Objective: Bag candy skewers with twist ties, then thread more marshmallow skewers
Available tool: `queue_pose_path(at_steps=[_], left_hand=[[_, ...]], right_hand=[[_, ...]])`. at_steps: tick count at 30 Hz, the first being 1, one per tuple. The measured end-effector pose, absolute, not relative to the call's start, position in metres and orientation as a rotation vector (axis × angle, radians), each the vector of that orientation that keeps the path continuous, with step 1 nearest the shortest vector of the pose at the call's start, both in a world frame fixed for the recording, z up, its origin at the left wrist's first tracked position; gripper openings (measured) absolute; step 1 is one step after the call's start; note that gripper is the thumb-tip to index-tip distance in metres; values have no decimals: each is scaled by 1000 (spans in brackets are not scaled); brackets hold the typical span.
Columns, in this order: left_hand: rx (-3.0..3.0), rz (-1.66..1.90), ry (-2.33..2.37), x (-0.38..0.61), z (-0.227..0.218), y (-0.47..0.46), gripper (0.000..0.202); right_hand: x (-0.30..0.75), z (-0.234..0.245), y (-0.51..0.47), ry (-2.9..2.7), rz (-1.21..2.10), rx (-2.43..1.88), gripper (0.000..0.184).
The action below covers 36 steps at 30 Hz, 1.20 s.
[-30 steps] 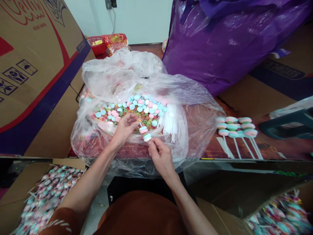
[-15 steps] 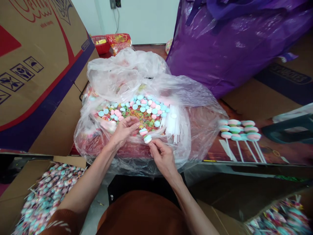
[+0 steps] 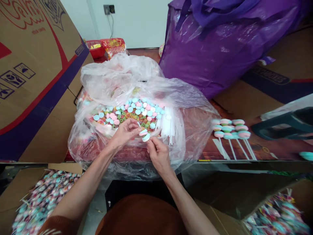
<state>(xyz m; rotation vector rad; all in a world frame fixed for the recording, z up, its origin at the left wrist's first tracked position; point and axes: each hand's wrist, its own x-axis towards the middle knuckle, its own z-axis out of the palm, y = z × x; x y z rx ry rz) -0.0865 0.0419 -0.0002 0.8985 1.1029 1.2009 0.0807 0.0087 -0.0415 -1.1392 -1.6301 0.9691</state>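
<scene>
Over the front of a clear plastic bag, a small marshmallow lollipop with pink, blue and white layers sits between my hands. My right hand pinches it from below; its stick is mostly hidden by the fingers. My left hand is closed at the upper end, thumb and fingertips against the candy, with a short white tip showing above them. Just beyond lie loose pink, blue and white marshmallows, colourful gummy rings and a bundle of white sticks.
Finished marshmallow lollipops lie on the table at right, beside a dark green tool-like object. A large carton stands left and a purple bag back right. Boxes of wrapped candy sit below the table edge.
My left hand has closed in on the upper end of the lollipop, and a white tip now shows there. My right hand keeps its pinch. The whole view has shifted slightly.
</scene>
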Motion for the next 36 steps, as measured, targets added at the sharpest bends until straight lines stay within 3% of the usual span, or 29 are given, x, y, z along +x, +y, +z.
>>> queue_pose_path(at_steps=[6, 9, 12, 23, 30, 32, 36], left_hand=[[1529, 1220, 1465, -64, -7, 92, 11], [2021, 1002, 1637, -55, -13, 113, 20], [2146, 818, 1764, -51, -16, 125, 21], [2160, 1015, 1662, -67, -12, 114, 26], [2701, 462, 1371, -60, 2, 149, 29], [2654, 499, 1396, -60, 4, 151, 26], [2251, 927, 1473, -64, 1, 129, 15]], right_hand=[[95, -49, 5, -1354, 933, -1253, 31], [98, -53, 3, -1279, 967, -1274, 32], [97, -54, 3, -1269, 978, -1271, 32], [96, -54, 2, -1326, 947, -1250, 29], [96, -56, 1, -1312, 957, -1268, 28], [96, -56, 1, -1310, 953, -1272, 28], [96, -56, 2, -1310, 964, -1255, 29]])
